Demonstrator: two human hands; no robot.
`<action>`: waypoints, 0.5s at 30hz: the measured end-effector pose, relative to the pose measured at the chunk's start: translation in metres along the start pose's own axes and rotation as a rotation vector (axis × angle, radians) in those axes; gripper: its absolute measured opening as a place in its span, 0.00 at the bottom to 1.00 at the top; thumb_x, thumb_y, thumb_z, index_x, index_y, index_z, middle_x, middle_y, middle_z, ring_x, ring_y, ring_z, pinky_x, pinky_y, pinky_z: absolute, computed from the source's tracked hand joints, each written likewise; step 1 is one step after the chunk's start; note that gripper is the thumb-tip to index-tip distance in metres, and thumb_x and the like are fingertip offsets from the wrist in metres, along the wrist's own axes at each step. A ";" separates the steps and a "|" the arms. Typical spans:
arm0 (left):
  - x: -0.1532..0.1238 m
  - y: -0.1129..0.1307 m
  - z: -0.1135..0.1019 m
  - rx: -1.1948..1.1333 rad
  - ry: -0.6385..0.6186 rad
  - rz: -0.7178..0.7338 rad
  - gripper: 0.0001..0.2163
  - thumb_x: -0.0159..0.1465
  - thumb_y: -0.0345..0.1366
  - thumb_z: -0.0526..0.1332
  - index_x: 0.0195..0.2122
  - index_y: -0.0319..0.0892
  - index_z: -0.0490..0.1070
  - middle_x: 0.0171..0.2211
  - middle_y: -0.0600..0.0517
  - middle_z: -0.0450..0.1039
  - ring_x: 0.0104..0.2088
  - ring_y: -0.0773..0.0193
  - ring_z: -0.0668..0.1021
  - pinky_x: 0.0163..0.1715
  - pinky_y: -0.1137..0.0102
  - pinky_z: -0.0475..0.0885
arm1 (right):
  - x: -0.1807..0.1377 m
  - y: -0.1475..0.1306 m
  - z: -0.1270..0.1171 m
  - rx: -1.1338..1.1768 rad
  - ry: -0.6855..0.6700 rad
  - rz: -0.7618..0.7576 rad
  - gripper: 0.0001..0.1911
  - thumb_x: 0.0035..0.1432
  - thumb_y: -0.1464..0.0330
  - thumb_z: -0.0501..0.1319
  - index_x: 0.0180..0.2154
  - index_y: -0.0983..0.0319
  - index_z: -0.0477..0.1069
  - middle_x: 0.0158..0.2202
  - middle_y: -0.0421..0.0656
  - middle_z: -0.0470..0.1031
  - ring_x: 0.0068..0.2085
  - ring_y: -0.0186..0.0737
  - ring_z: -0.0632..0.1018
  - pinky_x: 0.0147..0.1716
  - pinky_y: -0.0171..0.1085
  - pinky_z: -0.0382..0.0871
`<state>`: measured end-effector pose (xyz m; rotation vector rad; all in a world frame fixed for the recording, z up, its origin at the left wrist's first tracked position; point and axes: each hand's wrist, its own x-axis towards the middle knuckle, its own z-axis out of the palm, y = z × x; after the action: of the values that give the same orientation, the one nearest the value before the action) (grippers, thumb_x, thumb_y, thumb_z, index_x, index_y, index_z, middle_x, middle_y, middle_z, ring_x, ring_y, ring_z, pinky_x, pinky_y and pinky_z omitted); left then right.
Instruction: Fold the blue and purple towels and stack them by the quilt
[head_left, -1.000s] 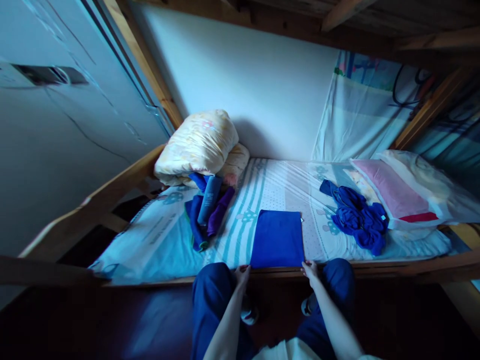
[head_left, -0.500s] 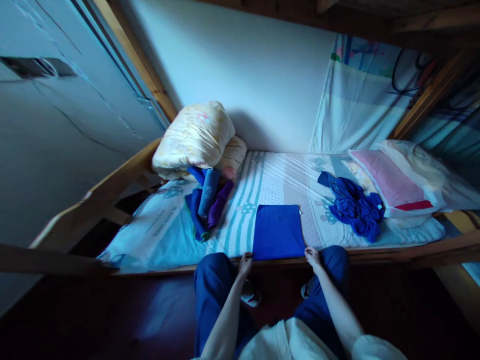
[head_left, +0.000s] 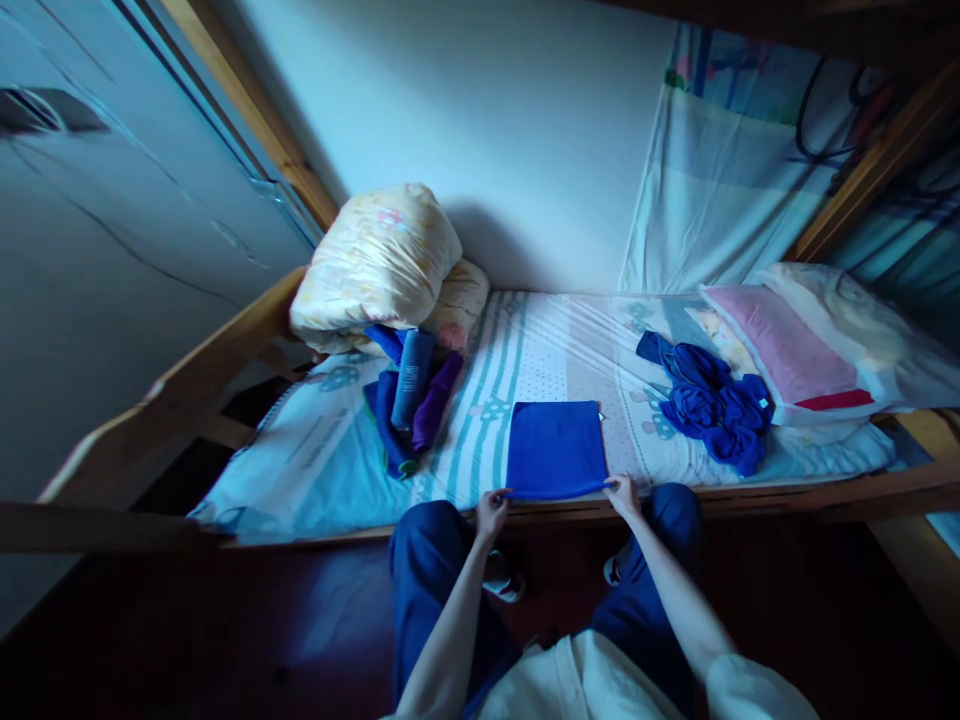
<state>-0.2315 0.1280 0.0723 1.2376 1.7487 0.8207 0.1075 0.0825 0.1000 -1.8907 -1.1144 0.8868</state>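
Observation:
A blue cloth (head_left: 556, 450), folded to a flat square with a small white tag on its right edge, lies on the bed's front part. My left hand (head_left: 492, 513) pinches its near left corner. At the near right corner, my right hand (head_left: 622, 496) grips the cloth the same way. The near edge is stretched between both hands and slightly lifted. Left of it lie rolled cloths: a grey-blue roll (head_left: 412, 380), a purple roll (head_left: 437, 402) and a dark blue one with a green edge (head_left: 390, 430). A crumpled heap of blue cloth (head_left: 709, 405) is to the right.
A patterned quilt bundle (head_left: 379, 265) rests at the bed's left end. A pink pillow in clear wrapping (head_left: 784, 345) lies at the right. The wooden bed rail (head_left: 172, 375) and front board (head_left: 825, 492) edge the mattress. A curtain (head_left: 697, 190) hangs at the back.
Both hands have moved slightly up and away from me, bringing the cloth's near edge up from the bed's front edge. The view has shifted a little.

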 end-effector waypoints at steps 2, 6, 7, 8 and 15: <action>0.003 0.002 0.000 -0.015 0.015 0.039 0.09 0.50 0.34 0.63 0.32 0.41 0.79 0.37 0.47 0.74 0.43 0.56 0.78 0.42 0.65 0.76 | 0.005 -0.005 0.005 0.005 0.036 -0.061 0.06 0.39 0.75 0.64 0.23 0.59 0.77 0.38 0.46 0.81 0.44 0.48 0.79 0.51 0.45 0.71; 0.010 0.007 0.004 -0.057 -0.024 0.121 0.08 0.53 0.34 0.61 0.34 0.43 0.78 0.49 0.45 0.76 0.52 0.54 0.77 0.46 0.65 0.76 | 0.012 -0.010 0.016 0.076 -0.021 -0.098 0.10 0.43 0.73 0.63 0.31 0.59 0.77 0.41 0.45 0.81 0.46 0.47 0.78 0.53 0.43 0.71; 0.012 0.007 0.005 -0.057 -0.043 0.128 0.09 0.55 0.35 0.61 0.35 0.43 0.77 0.47 0.46 0.77 0.50 0.55 0.78 0.45 0.65 0.76 | 0.014 -0.010 0.018 0.078 -0.039 -0.086 0.10 0.45 0.71 0.62 0.33 0.59 0.76 0.39 0.44 0.81 0.45 0.46 0.79 0.51 0.42 0.71; 0.014 0.007 0.006 -0.049 -0.059 0.122 0.09 0.56 0.36 0.60 0.37 0.43 0.77 0.44 0.46 0.78 0.46 0.56 0.80 0.42 0.65 0.77 | 0.016 -0.010 0.019 0.070 -0.045 -0.074 0.10 0.47 0.70 0.62 0.35 0.59 0.76 0.38 0.44 0.81 0.43 0.46 0.79 0.49 0.42 0.72; 0.033 -0.002 0.009 0.102 -0.018 0.000 0.12 0.59 0.45 0.62 0.35 0.41 0.74 0.23 0.52 0.74 0.28 0.59 0.78 0.31 0.67 0.72 | 0.032 0.003 0.017 -0.033 0.021 0.019 0.10 0.51 0.65 0.63 0.37 0.59 0.73 0.36 0.46 0.80 0.40 0.47 0.80 0.44 0.41 0.73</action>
<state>-0.2306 0.1588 0.0581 1.3075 1.7949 0.7266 0.1060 0.1144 0.0830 -1.9355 -1.1066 0.8622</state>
